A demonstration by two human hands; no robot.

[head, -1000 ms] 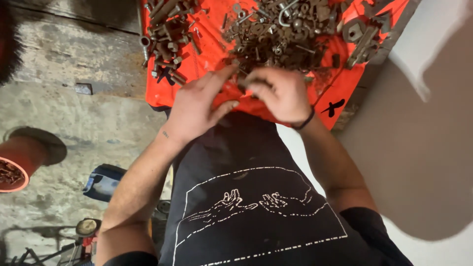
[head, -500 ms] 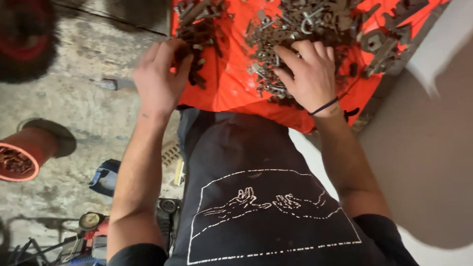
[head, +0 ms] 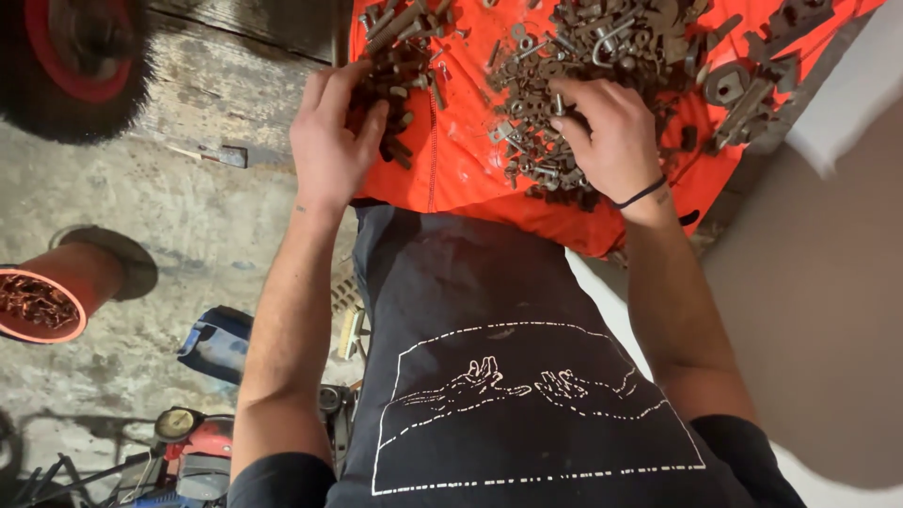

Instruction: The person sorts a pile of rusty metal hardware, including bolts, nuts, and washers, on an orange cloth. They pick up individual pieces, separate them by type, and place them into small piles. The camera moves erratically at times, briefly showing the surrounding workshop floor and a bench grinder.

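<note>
An orange cloth (head: 461,160) is spread in front of me and carries heaps of rusty hardware. My left hand (head: 331,141) reaches onto a small heap of rusty bolts (head: 404,56) at the cloth's left side, with fingers and thumb curled around some of them. My right hand (head: 609,132), a dark band on its wrist, lies palm down on the large heap of nuts and washers (head: 583,47). Its bent fingertips dig into that heap, and whatever is under them is hidden.
Bigger rusty brackets (head: 748,89) lie at the cloth's right end beside a white surface (head: 847,85). On the concrete floor to the left are a red pot of rusty scraps (head: 38,306), a black wheel (head: 75,56), a blue object (head: 218,343) and a red machine with a gauge (head: 188,433).
My hands were together at the middle of the cloth; the left hand has moved left onto the bolt heap. The right hand stayed on the large heap.
</note>
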